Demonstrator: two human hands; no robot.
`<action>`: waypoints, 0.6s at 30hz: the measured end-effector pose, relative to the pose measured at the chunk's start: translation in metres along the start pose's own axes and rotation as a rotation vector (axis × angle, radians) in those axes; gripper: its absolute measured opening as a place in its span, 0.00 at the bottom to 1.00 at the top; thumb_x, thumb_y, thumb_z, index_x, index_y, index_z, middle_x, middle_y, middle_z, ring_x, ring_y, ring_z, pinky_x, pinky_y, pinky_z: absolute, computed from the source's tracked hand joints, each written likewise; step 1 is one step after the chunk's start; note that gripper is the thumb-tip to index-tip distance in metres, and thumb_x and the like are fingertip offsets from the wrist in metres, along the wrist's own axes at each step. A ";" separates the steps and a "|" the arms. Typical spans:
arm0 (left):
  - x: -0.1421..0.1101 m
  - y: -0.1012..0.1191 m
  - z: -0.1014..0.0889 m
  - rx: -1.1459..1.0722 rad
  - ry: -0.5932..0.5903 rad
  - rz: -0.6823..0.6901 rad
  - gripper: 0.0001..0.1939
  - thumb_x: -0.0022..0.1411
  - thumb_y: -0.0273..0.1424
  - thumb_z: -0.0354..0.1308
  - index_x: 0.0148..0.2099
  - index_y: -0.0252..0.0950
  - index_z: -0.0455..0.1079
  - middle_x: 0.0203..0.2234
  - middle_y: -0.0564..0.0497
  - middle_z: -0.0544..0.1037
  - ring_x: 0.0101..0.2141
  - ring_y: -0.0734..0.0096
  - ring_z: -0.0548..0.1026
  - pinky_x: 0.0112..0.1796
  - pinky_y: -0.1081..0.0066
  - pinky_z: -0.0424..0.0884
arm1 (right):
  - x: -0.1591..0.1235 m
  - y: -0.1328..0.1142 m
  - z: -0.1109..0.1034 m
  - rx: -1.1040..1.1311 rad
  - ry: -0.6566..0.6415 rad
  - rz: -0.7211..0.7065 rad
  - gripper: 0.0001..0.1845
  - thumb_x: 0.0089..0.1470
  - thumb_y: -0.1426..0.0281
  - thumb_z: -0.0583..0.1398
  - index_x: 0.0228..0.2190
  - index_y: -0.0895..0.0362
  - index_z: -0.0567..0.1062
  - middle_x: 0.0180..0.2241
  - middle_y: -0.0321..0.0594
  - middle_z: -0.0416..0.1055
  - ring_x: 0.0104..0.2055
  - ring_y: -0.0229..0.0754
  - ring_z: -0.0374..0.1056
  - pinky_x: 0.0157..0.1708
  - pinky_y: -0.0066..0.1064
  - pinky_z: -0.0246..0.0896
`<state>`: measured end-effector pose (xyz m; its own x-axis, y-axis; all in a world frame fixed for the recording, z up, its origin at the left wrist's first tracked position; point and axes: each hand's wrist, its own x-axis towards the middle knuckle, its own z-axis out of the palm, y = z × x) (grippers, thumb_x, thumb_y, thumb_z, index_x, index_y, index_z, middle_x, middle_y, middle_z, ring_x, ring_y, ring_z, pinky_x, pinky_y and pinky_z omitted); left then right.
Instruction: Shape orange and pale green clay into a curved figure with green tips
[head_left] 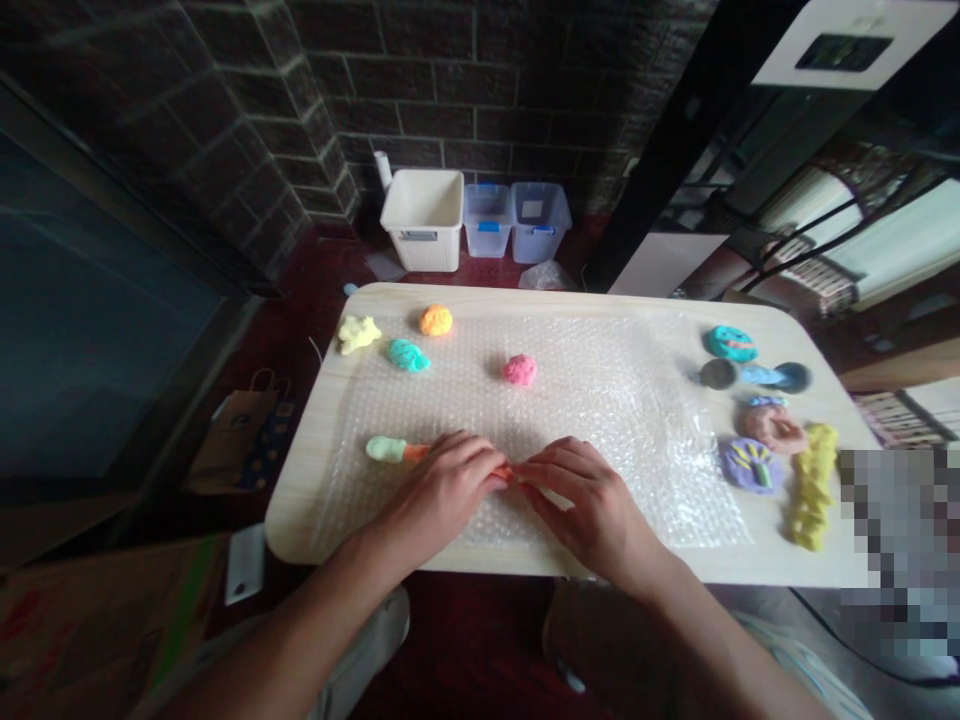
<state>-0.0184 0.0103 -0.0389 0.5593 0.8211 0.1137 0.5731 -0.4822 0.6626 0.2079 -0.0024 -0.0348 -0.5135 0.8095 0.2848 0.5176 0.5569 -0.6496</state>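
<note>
A long piece of modelling clay lies on the bubble wrap [637,440], with a pale green rounded end [385,449] at the left and an orange stretch [415,453] running under my left hand [457,482]. That hand is closed over the orange clay, its fingertips pinching near the right end. My right hand [589,503] meets it there, thumb and fingers closed on the orange tip. My fingers hide most of the orange part. Beyond my hands sits a pink clay lump [520,369].
Orange [436,320], teal [409,355] and pale yellow [358,334] clay lumps lie at the far left. Along the right are a teal disc [732,343], a grey-blue dumbbell shape [757,375], a purple piece [752,466] and a yellow strip [814,487]. Bins [424,215] stand behind the table.
</note>
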 end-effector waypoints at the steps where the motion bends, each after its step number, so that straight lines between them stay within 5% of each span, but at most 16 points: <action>1: 0.000 -0.001 0.000 -0.007 0.002 0.004 0.04 0.72 0.24 0.59 0.44 0.34 0.75 0.39 0.48 0.79 0.44 0.62 0.75 0.46 0.62 0.71 | 0.001 0.000 0.003 -0.002 0.005 -0.014 0.10 0.68 0.74 0.61 0.48 0.55 0.81 0.42 0.44 0.82 0.43 0.49 0.73 0.44 0.43 0.69; 7: -0.001 -0.006 -0.004 -0.057 0.070 0.047 0.04 0.71 0.24 0.61 0.47 0.34 0.75 0.39 0.49 0.80 0.43 0.64 0.77 0.44 0.65 0.72 | 0.008 0.002 0.014 0.013 0.119 -0.116 0.10 0.66 0.76 0.63 0.47 0.56 0.82 0.39 0.44 0.83 0.40 0.48 0.75 0.41 0.42 0.70; 18: -0.003 -0.009 -0.002 -0.084 0.189 0.110 0.03 0.70 0.26 0.63 0.45 0.35 0.77 0.37 0.50 0.81 0.41 0.66 0.77 0.42 0.67 0.73 | 0.011 -0.003 0.012 0.176 0.151 0.024 0.09 0.65 0.75 0.64 0.44 0.53 0.83 0.39 0.41 0.83 0.40 0.46 0.76 0.42 0.41 0.72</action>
<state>-0.0267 0.0132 -0.0434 0.4887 0.8117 0.3199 0.4590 -0.5510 0.6970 0.1921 0.0028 -0.0382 -0.3877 0.8480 0.3614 0.3945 0.5070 -0.7664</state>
